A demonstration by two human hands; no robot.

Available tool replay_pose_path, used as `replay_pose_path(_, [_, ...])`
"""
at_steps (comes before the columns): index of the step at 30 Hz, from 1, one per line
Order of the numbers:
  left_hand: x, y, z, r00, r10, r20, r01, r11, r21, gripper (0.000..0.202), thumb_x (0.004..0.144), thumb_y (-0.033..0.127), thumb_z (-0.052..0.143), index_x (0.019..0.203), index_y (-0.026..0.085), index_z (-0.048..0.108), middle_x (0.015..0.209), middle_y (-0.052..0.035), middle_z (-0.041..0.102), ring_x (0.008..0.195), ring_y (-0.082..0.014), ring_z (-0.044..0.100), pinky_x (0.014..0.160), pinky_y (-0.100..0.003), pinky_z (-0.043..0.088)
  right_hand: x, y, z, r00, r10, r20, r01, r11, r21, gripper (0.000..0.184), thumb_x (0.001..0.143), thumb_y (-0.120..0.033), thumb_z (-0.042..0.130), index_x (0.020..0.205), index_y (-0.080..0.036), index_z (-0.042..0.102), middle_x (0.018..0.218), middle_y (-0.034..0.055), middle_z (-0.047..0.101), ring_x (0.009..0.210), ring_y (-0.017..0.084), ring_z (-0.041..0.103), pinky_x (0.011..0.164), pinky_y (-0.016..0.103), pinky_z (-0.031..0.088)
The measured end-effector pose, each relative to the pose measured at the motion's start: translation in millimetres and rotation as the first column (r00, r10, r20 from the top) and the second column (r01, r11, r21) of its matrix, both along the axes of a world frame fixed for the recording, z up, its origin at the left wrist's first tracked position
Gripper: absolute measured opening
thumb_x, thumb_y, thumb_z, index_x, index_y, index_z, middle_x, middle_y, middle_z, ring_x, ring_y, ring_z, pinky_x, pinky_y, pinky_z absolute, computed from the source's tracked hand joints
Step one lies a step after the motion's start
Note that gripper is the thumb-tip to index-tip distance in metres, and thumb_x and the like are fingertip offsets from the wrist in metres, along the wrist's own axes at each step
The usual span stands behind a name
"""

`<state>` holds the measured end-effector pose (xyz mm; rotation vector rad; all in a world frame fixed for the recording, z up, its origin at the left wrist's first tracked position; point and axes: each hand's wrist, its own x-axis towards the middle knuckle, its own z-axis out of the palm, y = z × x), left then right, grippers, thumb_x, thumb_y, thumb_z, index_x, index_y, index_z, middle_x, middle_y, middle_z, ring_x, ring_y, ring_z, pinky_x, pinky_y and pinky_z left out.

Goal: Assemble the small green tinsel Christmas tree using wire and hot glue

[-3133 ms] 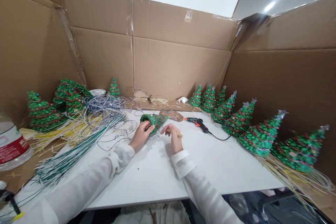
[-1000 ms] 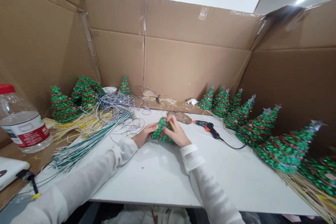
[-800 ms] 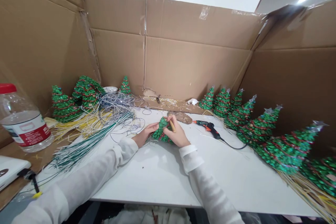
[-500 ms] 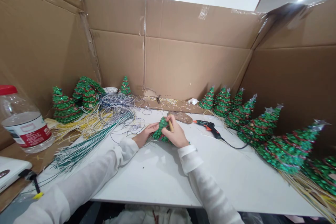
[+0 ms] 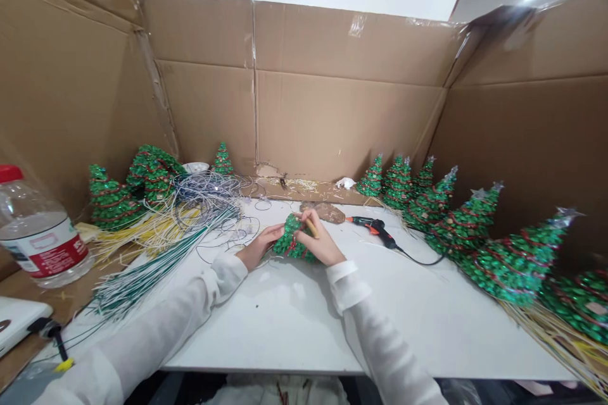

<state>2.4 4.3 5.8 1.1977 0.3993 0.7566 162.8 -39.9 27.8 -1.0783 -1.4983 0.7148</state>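
Note:
A small green Christmas tree (image 5: pixel 287 244) with some red trim is between my two hands, over the white tabletop. My left hand (image 5: pixel 260 247) grips its left side, fingers closed on the edge. My right hand (image 5: pixel 323 243) is at its right side, closed around a short wooden-handled tool (image 5: pixel 311 228). The tool's working end is hidden by the hand and the tree. Just behind my right hand lies a brown, flat, stained pad (image 5: pixel 327 212), touching the nozzle of a black and orange glue gun (image 5: pixel 375 230).
Finished trees with silver stars (image 5: pixel 510 266) line the right side; more trees (image 5: pixel 111 199) stand back left. Tangled wires (image 5: pixel 209 193) and green-and-white strands (image 5: pixel 147 272) spread on the left. A red-capped bottle (image 5: pixel 42 234) stands far left. Cardboard walls (image 5: pixel 346 114) enclose the table (image 5: pixel 266 335).
The view has shifted slightly. The tree in my hands shows more of its lower part and red trim now. Both hands keep their hold.

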Motion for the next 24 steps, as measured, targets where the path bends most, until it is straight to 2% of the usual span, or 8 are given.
replay_pose_path(2, [0, -1, 0.2, 1.0, -0.013, 0.0, 0.013, 1.0, -0.004, 0.041, 0.076, 0.035, 0.062, 0.111, 0.014, 0.061, 0.106, -0.0101, 0.066, 0.097, -0.0254, 0.06, 0.083, -0.033, 0.042, 5, 1, -1.5, 0.991, 0.102, -0.089, -0.105, 0.994, -0.026, 0.022, 0.072, -0.032, 0.055, 0.082, -0.024, 0.037, 0.103, 0.0019, 0.058, 0.105, 0.017, 0.053, 0.085, 0.029, 0.039])
replay_pose_path(4, [1, -1, 0.2, 1.0, -0.012, -0.006, 0.012, 1.0, -0.006, 0.041, 0.076, 0.035, 0.063, 0.112, 0.014, 0.061, 0.105, -0.0096, 0.067, 0.095, -0.0247, 0.061, 0.082, -0.033, 0.042, 8, 2, -3.2, 0.983, 0.146, -0.116, -0.15, 0.988, -0.032, 0.024, 0.075, -0.037, 0.054, 0.082, -0.024, 0.036, 0.105, 0.0025, 0.057, 0.111, 0.017, 0.05, 0.089, 0.03, 0.038])
replay_pose_path(9, [-1, 1, 0.5, 0.999, -0.018, -0.044, 0.017, 1.0, -0.01, 0.039, 0.076, 0.036, 0.062, 0.109, 0.016, 0.063, 0.096, -0.0082, 0.07, 0.086, -0.0221, 0.063, 0.073, -0.029, 0.043, 9, 4, -9.3, 0.993, 0.119, -0.013, -0.119, 0.993, -0.015, 0.033, 0.071, -0.041, 0.062, 0.085, -0.024, 0.037, 0.111, 0.0038, 0.056, 0.11, 0.018, 0.051, 0.092, 0.032, 0.037])
replay_pose_path(13, [-1, 1, 4.9, 0.997, -0.048, -0.055, 0.047, 0.999, -0.011, 0.04, 0.075, 0.036, 0.063, 0.109, 0.015, 0.063, 0.095, -0.0088, 0.07, 0.085, -0.0222, 0.063, 0.072, -0.029, 0.043, 8, 3, -10.8, 0.996, 0.09, 0.024, -0.09, 0.996, -0.009, 0.036, 0.069, -0.043, 0.064, 0.085, -0.024, 0.038, 0.11, 0.0043, 0.057, 0.108, 0.019, 0.053, 0.09, 0.033, 0.039])
replay_pose_path(20, [-2, -1, 12.1, 0.991, -0.12, -0.059, 0.118, 0.992, -0.033, 0.042, 0.073, 0.036, 0.065, 0.109, 0.014, 0.062, 0.099, -0.0102, 0.068, 0.087, -0.0217, 0.061, 0.075, -0.03, 0.043, 11, 3, -10.2, 0.987, 0.128, 0.102, -0.134, 0.989, 0.057, 0.029, 0.076, -0.039, 0.058, 0.088, -0.024, 0.036, 0.113, 0.0052, 0.055, 0.11, 0.018, 0.051, 0.092, 0.034, 0.037])
replay_pose_path(24, [-2, -2, 11.7, 0.99, -0.121, -0.067, 0.119, 0.993, -0.028, 0.044, 0.072, 0.038, 0.067, 0.109, 0.013, 0.062, 0.095, -0.0103, 0.069, 0.078, -0.0193, 0.062, 0.069, -0.028, 0.042, 13, 2, -9.1, 0.98, 0.18, 0.08, -0.184, 0.982, 0.051, 0.028, 0.077, -0.039, 0.057, 0.088, -0.024, 0.036, 0.114, 0.0054, 0.054, 0.112, 0.017, 0.05, 0.093, 0.032, 0.036])
